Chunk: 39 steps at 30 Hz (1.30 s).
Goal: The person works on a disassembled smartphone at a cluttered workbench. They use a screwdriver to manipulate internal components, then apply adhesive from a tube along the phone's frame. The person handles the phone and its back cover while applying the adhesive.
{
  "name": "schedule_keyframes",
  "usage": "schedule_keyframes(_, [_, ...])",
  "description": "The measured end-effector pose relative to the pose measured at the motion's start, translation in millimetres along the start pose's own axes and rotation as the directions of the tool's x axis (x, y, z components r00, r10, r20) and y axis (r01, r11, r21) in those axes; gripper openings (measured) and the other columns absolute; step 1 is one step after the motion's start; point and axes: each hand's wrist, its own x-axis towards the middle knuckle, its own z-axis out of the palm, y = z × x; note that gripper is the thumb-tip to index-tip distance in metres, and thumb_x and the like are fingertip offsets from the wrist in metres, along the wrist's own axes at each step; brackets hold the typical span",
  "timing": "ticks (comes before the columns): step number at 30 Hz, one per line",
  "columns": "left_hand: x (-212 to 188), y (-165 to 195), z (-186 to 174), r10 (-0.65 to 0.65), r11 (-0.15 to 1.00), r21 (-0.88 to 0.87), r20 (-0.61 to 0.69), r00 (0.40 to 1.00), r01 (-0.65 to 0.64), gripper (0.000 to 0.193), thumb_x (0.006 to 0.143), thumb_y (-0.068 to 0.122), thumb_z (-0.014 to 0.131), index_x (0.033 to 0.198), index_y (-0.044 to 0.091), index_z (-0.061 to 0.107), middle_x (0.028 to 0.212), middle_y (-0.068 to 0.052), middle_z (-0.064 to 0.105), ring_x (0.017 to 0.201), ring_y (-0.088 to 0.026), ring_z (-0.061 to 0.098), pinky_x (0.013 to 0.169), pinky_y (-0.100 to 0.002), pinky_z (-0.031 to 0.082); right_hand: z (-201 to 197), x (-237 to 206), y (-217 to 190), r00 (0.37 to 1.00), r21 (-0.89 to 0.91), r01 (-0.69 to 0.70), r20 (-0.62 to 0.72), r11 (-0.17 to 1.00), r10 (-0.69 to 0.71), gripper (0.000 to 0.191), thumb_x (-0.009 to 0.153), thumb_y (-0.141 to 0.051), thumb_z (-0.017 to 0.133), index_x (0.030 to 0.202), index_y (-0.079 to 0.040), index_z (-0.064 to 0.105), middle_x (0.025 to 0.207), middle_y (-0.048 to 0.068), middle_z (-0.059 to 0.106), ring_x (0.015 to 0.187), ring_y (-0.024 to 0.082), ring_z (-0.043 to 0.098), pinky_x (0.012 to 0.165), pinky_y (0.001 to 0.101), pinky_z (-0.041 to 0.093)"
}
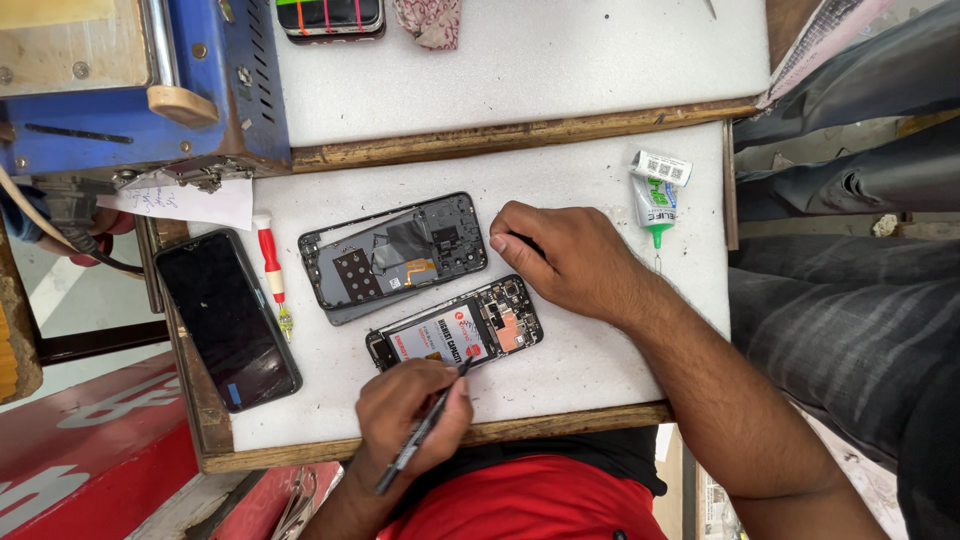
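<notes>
Opened phone point(455, 333), back removed, lies mid-table on the white pad point(560, 190); battery label white with a red patch. Head view: the hand at the bottom of the frame point(410, 405) has its fingers closed around a dark tool point(425, 428), tip at the phone's lower edge. Other hand point(560, 260) rests fingers curled, knuckles down, just beside the phone's end; cannot tell whether it holds anything. Grey back cover point(395, 255) lies just above. Small white glue tube point(655, 200), green nozzle, sits well right.

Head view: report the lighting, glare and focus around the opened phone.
Head view: even, soft light, only faint shadows under the hands; the opened phone and right hand are sharp; mild glare on the black screen panel; the left hand holding a dark tool is slightly soft.
</notes>
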Motion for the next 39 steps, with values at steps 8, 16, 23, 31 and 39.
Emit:
schedule_keyframes(8, [9.0,3.8,2.5,0.011,0.99,0.143,0.07,0.997,-0.021,0.014,0.082,0.0,0.079,0.09,0.0,0.067,0.077,-0.012,0.071,0.063,-0.021,0.072,0.055,-0.03,0.055,-5.2,6.2,3.5,1.0,0.016,-0.029,0.011,0.999,0.028,0.031,0.107,-0.038,0.048,0.102,-0.013,0.066,0.066,0.003,0.067,0.056,0.018,0.066,0.053,0.0377,0.052])
schedule_keyframes(16, [-15.6,6.5,-2.5,0.008,0.999,0.047,-0.023,1.0,-0.006,0.012,0.085,0.003,0.075,0.094,0.0,0.067,0.082,-0.01,0.073,0.062,-0.013,0.07,0.052,-0.026,0.054,-10.1,-5.1,-11.9,0.999,0.037,-0.032,0.004,0.999,0.032,0.026,0.107,-0.033,0.048,0.105,-0.013,0.065,0.065,0.005,0.065,0.055,0.022,0.065,0.055,0.0405,0.052])
schedule_keyframes(23, [-32.6,-0.1,-16.6,-0.117,0.983,0.117,-0.179,0.977,0.139,0.013,0.086,0.005,0.076,0.095,0.0,0.068,0.082,-0.007,0.074,0.051,-0.004,0.056,0.045,-0.02,0.04,-15.2,-6.4,-16.5,0.998,-0.009,-0.056,0.016,0.998,0.057,0.024,0.105,-0.033,0.051,0.11,-0.013,0.063,0.064,0.006,0.067,0.057,0.023,0.068,0.057,0.042,0.053])
schedule_keyframes(31, [-32.1,7.3,-20.8,-0.222,0.967,0.081,-0.184,0.958,0.24,0.014,0.086,0.007,0.079,0.098,0.001,0.072,0.08,-0.005,0.073,0.054,-0.005,0.055,0.05,-0.02,0.041,-17.4,-7.4,-20.1,0.997,0.076,-0.007,-0.072,0.997,0.013,0.027,0.099,-0.028,0.067,0.116,-0.009,0.06,0.094,0.008,0.074,0.085,0.022,0.074,0.073,0.0374,0.06])
schedule_keyframes(39, [-5.6,25.2,-28.0,-0.237,0.918,-0.331,-0.016,0.971,0.218,0.024,0.097,0.004,0.068,0.118,-0.004,0.063,0.096,-0.008,0.074,0.084,-0.01,0.07,0.075,-0.022,0.058,-14.0,-22.4,-32.9,0.917,0.09,0.38,-0.17,0.921,-0.362,0.032,0.097,-0.01,0.071,0.127,-0.012,0.059,0.115,0.003,0.075,0.113,0.02,0.068,0.098,0.0349,0.06])
